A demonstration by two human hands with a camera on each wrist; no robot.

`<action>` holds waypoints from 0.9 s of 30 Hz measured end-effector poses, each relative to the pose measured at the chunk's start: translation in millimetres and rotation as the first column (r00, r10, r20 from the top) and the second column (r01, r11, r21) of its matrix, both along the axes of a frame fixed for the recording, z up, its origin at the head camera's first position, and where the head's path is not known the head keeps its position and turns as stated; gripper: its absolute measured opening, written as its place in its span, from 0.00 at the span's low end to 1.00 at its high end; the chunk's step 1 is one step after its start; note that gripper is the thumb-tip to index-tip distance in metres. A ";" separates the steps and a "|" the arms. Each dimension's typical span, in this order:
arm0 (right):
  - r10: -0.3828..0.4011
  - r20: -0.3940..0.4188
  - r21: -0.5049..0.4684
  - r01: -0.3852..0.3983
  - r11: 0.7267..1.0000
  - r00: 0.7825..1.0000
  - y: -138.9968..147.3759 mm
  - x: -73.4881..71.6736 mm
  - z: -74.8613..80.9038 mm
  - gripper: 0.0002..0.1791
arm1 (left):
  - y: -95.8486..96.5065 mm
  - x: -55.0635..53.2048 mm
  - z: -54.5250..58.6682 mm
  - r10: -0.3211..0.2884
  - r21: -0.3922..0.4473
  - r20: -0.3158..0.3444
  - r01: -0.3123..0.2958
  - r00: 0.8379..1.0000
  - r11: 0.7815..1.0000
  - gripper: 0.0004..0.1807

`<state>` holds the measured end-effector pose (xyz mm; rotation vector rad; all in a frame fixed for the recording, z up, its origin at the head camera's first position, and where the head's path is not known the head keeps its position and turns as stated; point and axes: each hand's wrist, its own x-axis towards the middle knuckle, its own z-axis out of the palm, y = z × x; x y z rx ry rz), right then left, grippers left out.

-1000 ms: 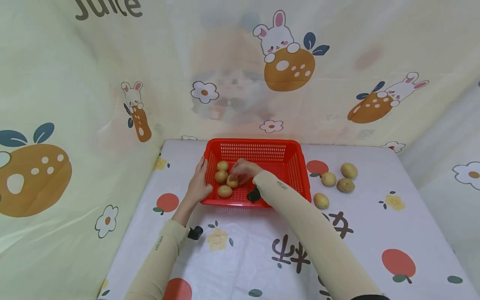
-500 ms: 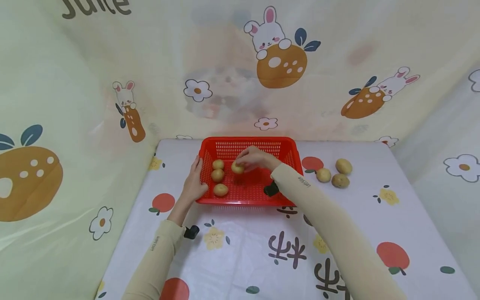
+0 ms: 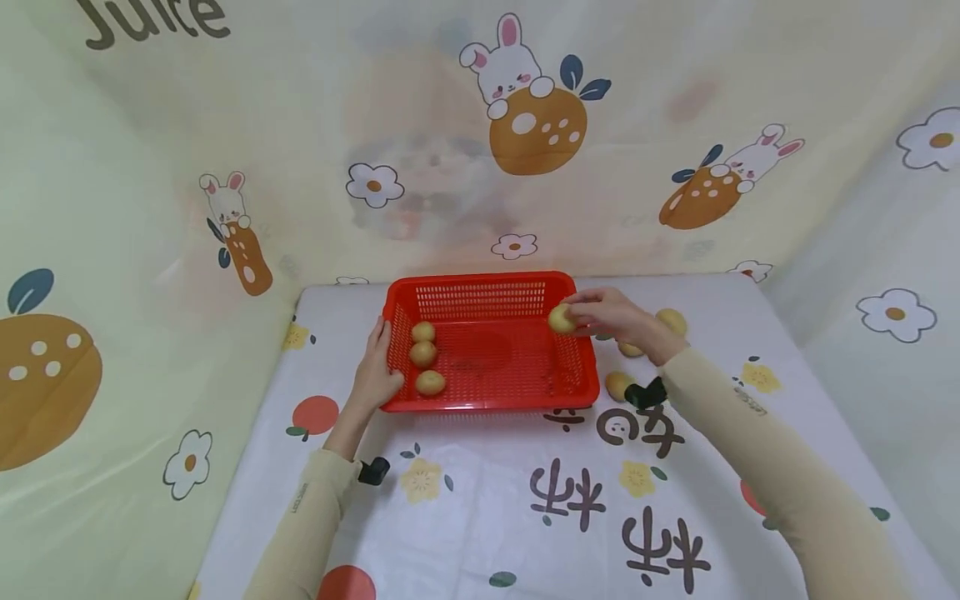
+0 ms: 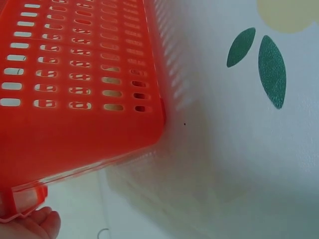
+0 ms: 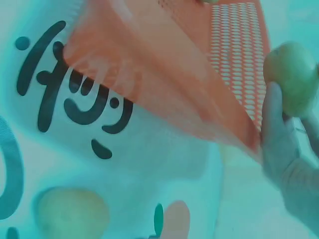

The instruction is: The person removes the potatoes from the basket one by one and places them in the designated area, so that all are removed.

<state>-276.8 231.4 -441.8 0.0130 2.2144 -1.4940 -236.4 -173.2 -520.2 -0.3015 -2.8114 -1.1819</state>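
Note:
My right hand (image 3: pixel 617 317) pinches a potato (image 3: pixel 561 318) over the right rim of the red plastic basket (image 3: pixel 487 406). In the right wrist view the same potato (image 5: pixel 291 77) sits between thumb and fingers, above the basket wall. My left hand (image 3: pixel 375 379) grips the basket's left rim; in the left wrist view its curled fingertips (image 4: pixel 47 221) show at the handle end. Inside the basket, along its left side, lie three potatoes, the front one (image 3: pixel 431 383) slightly apart from the other two (image 3: pixel 423 354).
On the table right of the basket lie more potatoes: one in front (image 3: pixel 619 386), one partly hidden behind the right hand (image 3: pixel 630 350), and one farther back (image 3: pixel 671 321). A patterned white cloth (image 3: pixel 465 517) covers the table. Printed curtains stand behind and at both sides.
My right hand has lifted a potato from the group at the basket's left and carried it rightward to the right rim. The left hand stays on the left rim.

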 end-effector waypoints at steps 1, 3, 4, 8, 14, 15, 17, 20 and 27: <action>-0.007 -0.002 0.002 0.007 1.000 1.000 5.5 7.5 5.9 0.26 | -1.4 0.4 -0.3 0.003 -0.005 0.001 -0.003 1.000 1.000 0.50; -0.032 -0.025 0.006 0.032 0.999 0.999 19.6 18.7 12.2 0.27 | -2.6 0.2 0.2 0.005 -0.005 -0.001 -0.005 1.000 1.000 0.50; -0.038 -0.045 0.015 0.038 0.999 0.998 27.6 23.7 13.9 0.27 | -2.6 0.0 0.9 0.004 -0.003 -0.003 -0.004 1.000 1.000 0.50; -0.068 -0.088 0.066 0.074 0.995 0.994 61.6 40.4 7.3 0.29 | -1.2 0.7 4.3 -0.001 0.000 -0.012 0.001 1.000 1.000 0.49; -0.160 -0.043 0.071 0.162 0.984 0.986 105.2 57.1 -27.5 0.32 | -2.8 3.4 5.7 -0.004 -0.004 -0.018 0.004 1.000 1.000 0.49; -0.172 -0.033 0.050 0.173 0.984 0.985 110.6 58.8 -34.2 0.32 | -3.6 3.7 5.4 -0.001 0.000 -0.013 0.001 1.000 1.000 0.49; -0.191 -0.018 0.017 0.191 0.981 0.981 119.3 62.5 -46.7 0.33 | -5.0 3.7 3.9 0.006 -0.001 0.000 -0.006 1.000 1.000 0.50; -0.221 -0.011 -0.007 0.221 0.975 0.975 127.6 68.1 -62.3 0.34 | -5.7 2.9 1.7 0.004 -0.004 0.002 -0.004 1.000 1.000 0.50; -0.229 -0.036 -0.004 0.229 0.973 0.973 127.2 80.8 -84.2 0.36 | -4.2 1.0 -0.5 -0.009 -0.005 -0.007 0.009 1.000 1.000 0.50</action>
